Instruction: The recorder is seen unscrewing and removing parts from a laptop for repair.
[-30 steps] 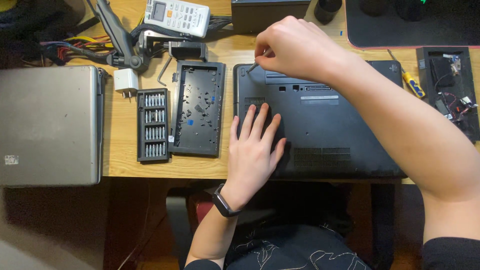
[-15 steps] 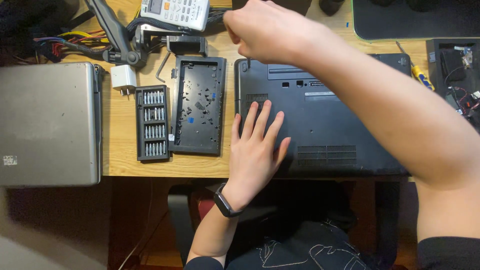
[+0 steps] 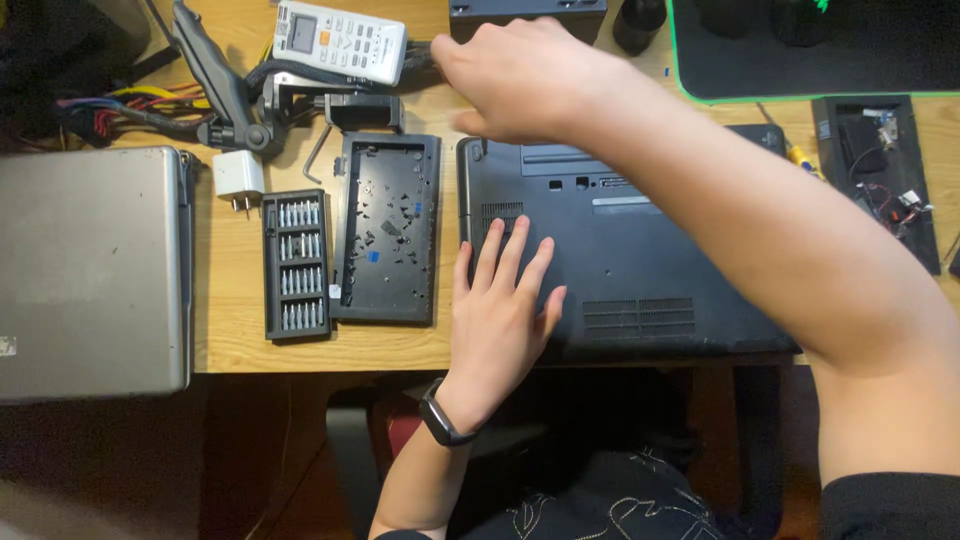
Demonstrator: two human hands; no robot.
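Note:
A black laptop [image 3: 640, 260] lies bottom-up on the wooden desk in front of me. My left hand [image 3: 505, 310] rests flat on its near left part, fingers spread, with a dark band on the wrist. My right hand [image 3: 520, 80] reaches across and hovers over the laptop's far left corner with its fingers curled downward. Its fingertips are hidden, so I cannot tell whether they hold anything. A black plastic cover panel [image 3: 385, 230] with small screws in it lies just left of the laptop.
A black case of screwdriver bits [image 3: 296, 265] lies left of the panel, beside a closed silver laptop [image 3: 90, 270]. A white remote [image 3: 340, 40], a white plug [image 3: 238, 178] and cables are at the back left. A dark mouse pad [image 3: 830, 60] and a black parts tray [image 3: 880, 170] are on the right.
My right hand has moved left, from over the laptop's back edge to its far left corner. My left hand has stayed flat on the laptop.

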